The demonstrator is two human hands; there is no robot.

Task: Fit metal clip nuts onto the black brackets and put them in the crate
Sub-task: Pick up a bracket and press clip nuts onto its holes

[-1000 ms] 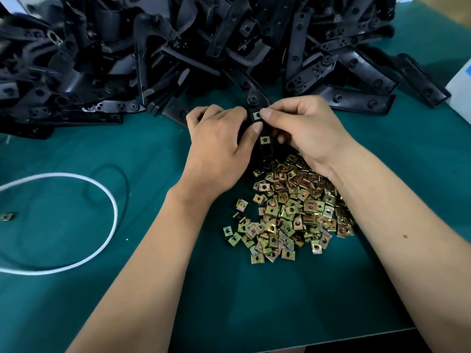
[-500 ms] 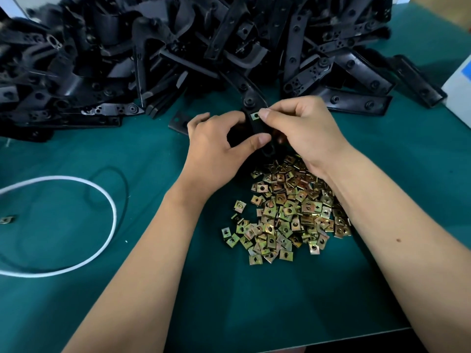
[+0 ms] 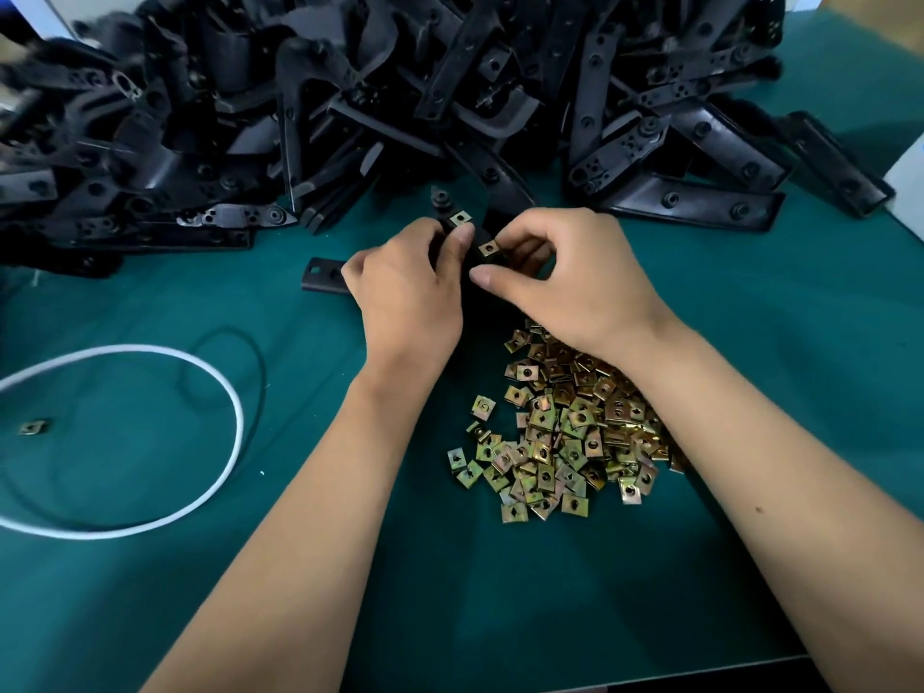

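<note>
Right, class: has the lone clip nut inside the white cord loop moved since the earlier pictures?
No. The lone clip nut keeps the same spot inside the white cord loop, near its left side; only the camera has shifted.

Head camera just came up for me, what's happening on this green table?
A person is fitting brass-coloured metal clip nuts onto a black plastic bracket. The left hand grips the bracket, which already carries one fitted clip nut; the right hand pinches a second clip nut at it. Loose clip nuts lie beneath; unfitted black brackets are heaped behind.
</note>
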